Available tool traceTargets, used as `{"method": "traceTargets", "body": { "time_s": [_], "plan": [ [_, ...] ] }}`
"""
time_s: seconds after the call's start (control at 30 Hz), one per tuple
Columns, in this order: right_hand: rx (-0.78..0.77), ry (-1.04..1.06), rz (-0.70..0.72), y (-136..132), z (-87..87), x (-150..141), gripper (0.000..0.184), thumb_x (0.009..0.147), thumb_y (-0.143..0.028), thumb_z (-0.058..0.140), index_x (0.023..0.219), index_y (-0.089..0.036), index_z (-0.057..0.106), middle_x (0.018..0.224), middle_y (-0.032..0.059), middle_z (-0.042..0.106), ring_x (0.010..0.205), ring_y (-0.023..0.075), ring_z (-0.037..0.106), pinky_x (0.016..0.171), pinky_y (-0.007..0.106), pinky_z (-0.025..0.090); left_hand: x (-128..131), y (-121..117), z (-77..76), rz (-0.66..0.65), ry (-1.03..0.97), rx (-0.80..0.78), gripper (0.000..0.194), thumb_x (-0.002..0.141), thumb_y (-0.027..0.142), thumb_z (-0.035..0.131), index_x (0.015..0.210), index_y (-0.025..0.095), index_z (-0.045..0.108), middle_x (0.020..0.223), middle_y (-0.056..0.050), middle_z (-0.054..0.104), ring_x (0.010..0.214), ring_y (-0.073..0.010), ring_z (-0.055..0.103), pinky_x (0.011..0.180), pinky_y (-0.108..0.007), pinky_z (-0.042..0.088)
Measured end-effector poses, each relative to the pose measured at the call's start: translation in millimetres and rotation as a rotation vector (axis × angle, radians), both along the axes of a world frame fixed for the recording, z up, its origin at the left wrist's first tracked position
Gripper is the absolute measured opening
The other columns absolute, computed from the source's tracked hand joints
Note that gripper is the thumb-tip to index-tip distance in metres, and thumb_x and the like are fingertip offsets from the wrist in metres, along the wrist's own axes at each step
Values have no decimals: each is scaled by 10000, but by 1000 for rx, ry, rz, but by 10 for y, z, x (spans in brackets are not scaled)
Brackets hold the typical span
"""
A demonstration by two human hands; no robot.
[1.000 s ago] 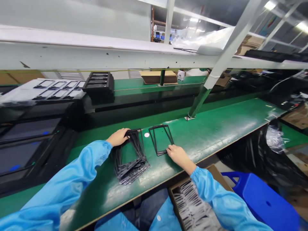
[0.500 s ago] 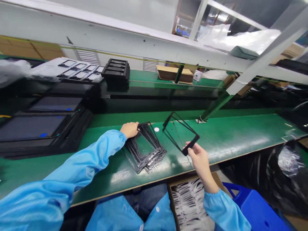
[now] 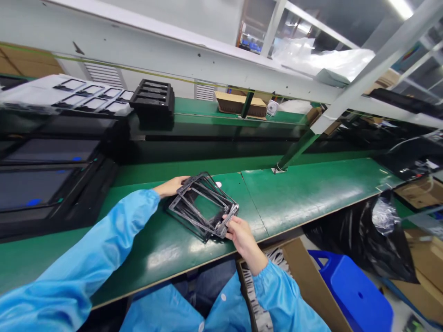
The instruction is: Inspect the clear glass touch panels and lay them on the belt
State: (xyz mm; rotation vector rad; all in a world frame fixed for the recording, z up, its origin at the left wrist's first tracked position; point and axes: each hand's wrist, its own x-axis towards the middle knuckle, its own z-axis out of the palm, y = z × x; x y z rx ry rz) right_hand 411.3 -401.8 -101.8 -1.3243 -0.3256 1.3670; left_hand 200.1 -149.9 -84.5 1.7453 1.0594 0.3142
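Note:
A loose bunch of thin black rectangular frames [image 3: 194,210] is tilted over the green bench [image 3: 294,189], the frames fanned at differing angles. My left hand [image 3: 174,185] grips the far left corner of the bunch, its fingertips partly hidden behind the frames. At the near right corner, my right hand [image 3: 241,233] pinches the frames between thumb and fingers. Whether every frame is off the bench I cannot tell. A small white round spot [image 3: 218,185] shows on the bench just behind the bunch.
Stacked trays with dark panels [image 3: 38,186] stand at the left. Black trays [image 3: 152,103] and a cardboard box [image 3: 238,103] sit on the back ledge. A green-and-white post [image 3: 311,133] rises behind the bench. Below are an open carton [image 3: 308,281], a blue stool [image 3: 349,290] and a black bag [image 3: 346,226].
My right hand has moved left with the single frame it held and now grips the bunch's near corner. The bunch looks tilted up, and the view has turned slightly right.

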Motion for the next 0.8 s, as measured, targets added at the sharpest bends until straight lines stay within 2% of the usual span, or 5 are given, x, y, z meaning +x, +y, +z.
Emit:
{"method": "traceTargets", "body": {
  "time_s": [0.3, 0.4, 0.5, 0.67, 0.8],
  "plan": [
    [-28, -60, 20, 92, -14, -29, 413, 542, -366, 889, 882, -161, 777, 742, 47, 787, 668, 205, 757, 664, 324, 631, -27, -120, -21, 87, -294, -309, 688, 783, 692, 569, 1169, 160, 773, 1191, -152, 815, 1120, -371, 773, 1001, -480, 625],
    [-26, -120, 33, 104, -41, -1, 428, 560, -398, 874, 904, -161, 779, 763, 58, 783, 691, 231, 759, 651, 347, 626, 34, -135, -98, 127, -264, -267, 712, 735, 728, 729, 1188, 181, 770, 1181, -145, 817, 1103, -370, 775, 1008, -492, 616],
    [-31, -221, -3, 47, -85, 103, 546, 543, -403, 893, 1023, -172, 774, 858, 68, 784, 759, 259, 755, 675, 385, 632, 90, -153, -189, 184, -216, -143, 836, 521, 474, 976, 1274, 208, 730, 1268, -118, 793, 1204, -364, 732, 1143, -473, 526],
    [-53, -389, -201, -128, -233, 301, 931, 568, -462, 901, 1412, -210, 600, 1259, 125, 730, 1187, 305, 689, 973, 408, 590, 196, -286, -320, 185, -167, -24, 855, 554, 415, 953, 1333, 184, 688, 1326, -134, 767, 1214, -356, 729, 1169, -475, 495],
    [-12, -411, -190, -119, -350, 337, 808, 659, -498, 847, 1368, -174, 631, 1135, 115, 771, 1082, 296, 736, 962, 408, 594, 289, -470, -389, 182, -157, 45, 812, 634, 418, 915, 1375, 200, 662, 1374, -135, 743, 1266, -358, 700, 1192, -478, 466]
  ]
}}
